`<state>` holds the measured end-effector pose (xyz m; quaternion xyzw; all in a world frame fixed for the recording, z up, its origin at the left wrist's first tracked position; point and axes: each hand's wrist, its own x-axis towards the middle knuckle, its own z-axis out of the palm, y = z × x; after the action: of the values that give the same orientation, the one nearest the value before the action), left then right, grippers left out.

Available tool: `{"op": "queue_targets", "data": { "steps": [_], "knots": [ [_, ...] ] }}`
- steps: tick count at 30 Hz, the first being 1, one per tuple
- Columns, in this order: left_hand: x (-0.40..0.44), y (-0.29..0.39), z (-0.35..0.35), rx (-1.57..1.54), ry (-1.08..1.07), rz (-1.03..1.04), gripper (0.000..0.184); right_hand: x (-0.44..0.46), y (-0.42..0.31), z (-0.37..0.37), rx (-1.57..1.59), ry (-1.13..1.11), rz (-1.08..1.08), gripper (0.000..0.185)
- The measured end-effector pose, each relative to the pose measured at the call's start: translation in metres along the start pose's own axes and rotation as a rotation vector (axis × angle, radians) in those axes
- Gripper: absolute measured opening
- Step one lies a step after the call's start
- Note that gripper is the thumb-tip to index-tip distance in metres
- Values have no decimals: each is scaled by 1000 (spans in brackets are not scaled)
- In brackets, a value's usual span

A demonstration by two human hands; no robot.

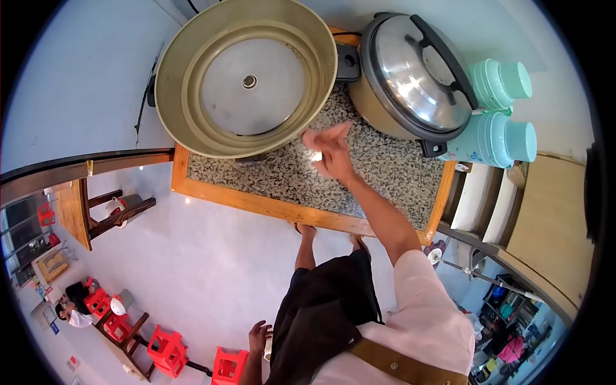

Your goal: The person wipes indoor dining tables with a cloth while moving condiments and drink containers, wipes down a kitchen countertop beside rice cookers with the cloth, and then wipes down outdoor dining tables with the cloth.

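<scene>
My right hand (332,153) is held over the speckled stone counter top (256,186), close to the rim of a large round pot. Its fingers are apart and slightly blurred, with nothing visible in them. The pot (172,90) is gold-beige and lidless; a flat metal disc (224,80) with a small hole at its centre lies inside. To the right stands a big rice cooker (385,109) with its shiny lid (410,70) down. My left hand (258,335) hangs low at my side with loosely spread fingers. A pale rounded object (268,348) shows beside it, partly hidden by my dark apron.
Stacked mint-green bowls (497,138) sit right of the cooker, by a shelf unit (475,199). A wooden edge (269,208) borders the counter. Red stools (168,350) and wooden tables (72,208) stand on the floor at left. Another person (74,314) is far off there.
</scene>
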<state>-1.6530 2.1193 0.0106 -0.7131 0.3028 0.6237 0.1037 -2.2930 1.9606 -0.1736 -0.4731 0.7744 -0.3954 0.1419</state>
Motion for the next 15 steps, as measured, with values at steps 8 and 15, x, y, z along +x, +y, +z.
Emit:
{"op": "queue_targets", "data": {
  "steps": [8,15],
  "knots": [
    [9,101,26,38,-63,234,45,-107,2,-82,817,509,780,35],
    [14,91,38,86,-89,152,45,-237,64,-196,648,899,817,35]
  ]
}}
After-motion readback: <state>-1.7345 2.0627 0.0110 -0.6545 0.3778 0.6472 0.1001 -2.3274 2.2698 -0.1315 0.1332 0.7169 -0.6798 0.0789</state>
